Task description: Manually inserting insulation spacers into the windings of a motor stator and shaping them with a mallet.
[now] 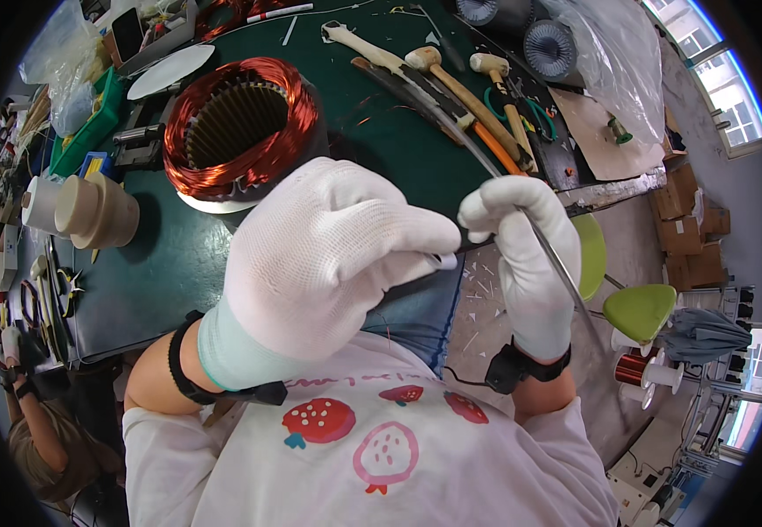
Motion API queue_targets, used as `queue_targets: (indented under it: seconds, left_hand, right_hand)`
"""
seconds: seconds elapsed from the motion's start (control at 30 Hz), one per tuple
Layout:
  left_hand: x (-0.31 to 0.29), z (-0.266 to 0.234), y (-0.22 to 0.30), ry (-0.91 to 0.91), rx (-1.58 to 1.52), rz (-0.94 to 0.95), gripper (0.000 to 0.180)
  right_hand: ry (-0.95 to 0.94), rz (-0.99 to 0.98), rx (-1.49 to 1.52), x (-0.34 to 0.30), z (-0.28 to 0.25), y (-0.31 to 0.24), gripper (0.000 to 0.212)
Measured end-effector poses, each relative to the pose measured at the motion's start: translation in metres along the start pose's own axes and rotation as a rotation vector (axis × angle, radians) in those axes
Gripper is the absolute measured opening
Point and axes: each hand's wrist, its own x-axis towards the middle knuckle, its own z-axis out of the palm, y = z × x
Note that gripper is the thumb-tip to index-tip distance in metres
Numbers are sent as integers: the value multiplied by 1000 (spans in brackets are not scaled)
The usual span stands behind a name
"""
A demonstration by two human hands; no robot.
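Observation:
My right hand (530, 255), in a white knitted glove, is closed round a long thin metal rod (559, 268). The rod slants from over the table down to the lower right, past my wrist. In front of my chest, my left hand (319, 255), gloved the same way, has thumb and fingers pinched together. A small pale bit shows at its fingertips, too small to name. Just beyond my left hand a motor stator (240, 132) with copper windings round its upper rim stands on the green table (179, 290); the glove covers part of its base.
Mallets (512, 114) and other long tools lie at the far right of the table, near green-handled scissors (541, 119). Cream plastic cups (100, 209), pliers (69, 290) and a green bin (91, 127) are at left. Green chairs (640, 307) stand right; another person (47, 430) works at lower left.

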Motion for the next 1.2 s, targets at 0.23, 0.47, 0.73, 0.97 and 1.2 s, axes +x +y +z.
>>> queue_targets:
  seconds: [0.23,0.47,0.73,0.97,1.2]
  left_hand:
    - [-2,13,-5,16,228,102,40]
    - [-3,20,-11,-154,128,-49,51]
    - [-6,16,-2,111,399,-10,67]
    - [-14,25,0,-143,378,-17,51]
    - [-18,17,5,-120,515,-101,38]
  right_hand:
    - [-2,98,-102,-9,22,-13,31]
    - [-17,66,-94,-6,26,0,25]
    - [64,-132,-74,-4,20,18,17]
    - [110,-265,-178,3,18,22,14]
    - [-15,-164,-104,0,21,26,12]
